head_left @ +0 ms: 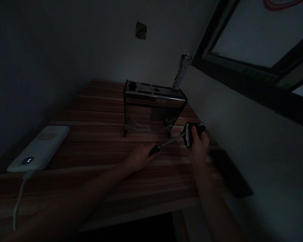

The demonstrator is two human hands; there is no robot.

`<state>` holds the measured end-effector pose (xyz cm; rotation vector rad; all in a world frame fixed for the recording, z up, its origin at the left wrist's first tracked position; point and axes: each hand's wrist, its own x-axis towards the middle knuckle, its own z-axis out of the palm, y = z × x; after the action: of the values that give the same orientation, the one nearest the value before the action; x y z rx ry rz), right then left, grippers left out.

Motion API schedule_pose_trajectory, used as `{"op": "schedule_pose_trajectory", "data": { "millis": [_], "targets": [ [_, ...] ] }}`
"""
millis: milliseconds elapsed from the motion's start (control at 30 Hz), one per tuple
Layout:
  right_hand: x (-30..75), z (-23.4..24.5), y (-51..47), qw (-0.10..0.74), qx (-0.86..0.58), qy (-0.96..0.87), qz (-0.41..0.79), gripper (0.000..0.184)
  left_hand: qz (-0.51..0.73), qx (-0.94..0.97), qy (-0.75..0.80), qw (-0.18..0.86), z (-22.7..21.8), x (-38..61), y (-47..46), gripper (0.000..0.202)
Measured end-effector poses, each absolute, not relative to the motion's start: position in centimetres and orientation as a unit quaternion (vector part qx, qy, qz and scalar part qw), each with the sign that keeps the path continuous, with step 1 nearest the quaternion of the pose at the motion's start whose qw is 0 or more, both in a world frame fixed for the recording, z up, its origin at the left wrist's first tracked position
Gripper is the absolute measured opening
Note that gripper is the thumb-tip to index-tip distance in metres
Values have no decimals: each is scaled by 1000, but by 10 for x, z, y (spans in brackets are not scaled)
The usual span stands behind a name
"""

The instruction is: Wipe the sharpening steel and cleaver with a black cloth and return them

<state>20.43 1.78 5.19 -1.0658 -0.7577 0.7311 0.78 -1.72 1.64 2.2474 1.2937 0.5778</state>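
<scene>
We have our left hand [140, 157] closed around the black handle of a slim grey metal rod [172, 139], which points up to the right over the near right part of the brown striped wooden table [101, 144]. Our right hand [200, 143] pinches a folded black piece with a whitish edge [188, 136] against that rod, whose bright tip shows beyond it. (In this gloom we cannot tell whether the piece is cloth or something stiffer, nor whether the rod passes through it.)

The step in hand looks like working the piece along the rod; going on with it would call for a steady handle and a controlled pinch near the tip.

Just beyond stands a metal-topped, slotted rack with a clear front [145, 96], a wrapped silvery-grey handle [182, 72] rising from its right end. Far left of our hands lies a white rectangular power bank [46, 144] with a pale cable [19, 198]. A flat black slab [229, 173] by the right wall and the rack limit room for the right elbow and the rod.
</scene>
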Motion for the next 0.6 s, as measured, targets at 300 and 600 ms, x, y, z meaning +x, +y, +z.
{"op": "schedule_pose_trajectory", "data": {
  "millis": [300,600],
  "targets": [
    [229,54,26,789,-441,-306,300,27,190,826,476,237,15,8,-18,35],
    [238,61,26,815,-414,-284,290,24,195,833,463,231,12,8,-18,35]
  ]
}}
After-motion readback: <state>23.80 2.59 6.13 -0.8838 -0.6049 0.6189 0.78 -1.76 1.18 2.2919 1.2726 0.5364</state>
